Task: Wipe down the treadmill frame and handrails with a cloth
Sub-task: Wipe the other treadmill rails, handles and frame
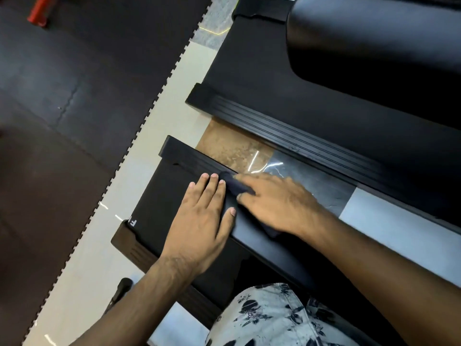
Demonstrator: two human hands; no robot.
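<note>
Head view. My left hand (199,221) flat on black treadmill belt (159,196), fingers straight, holding nothing. My right hand (279,203) blurred, lying over dark cloth (234,187) on treadmill's side rail (189,156); cannot tell whether fingers curl round cloth. Hands just beside each other. Second treadmill (274,96) alongside, ribbed rail (287,136) dusty. Brown tile (229,143) between machines. Pale floor strip (159,136), then black jigsaw-edged rubber mat (74,96). Red object (38,10) on mat, far corner.

Moderate, even indoor light. White glare streaks on the glossy floor tile (254,156) just beyond the near treadmill side rail (197,161). Right hand (279,203) on the rail motion-blurred; left hand (202,216) beside it sharp. Black rail surface swallows detail. Wide-angle bending toward frame edges.
</note>
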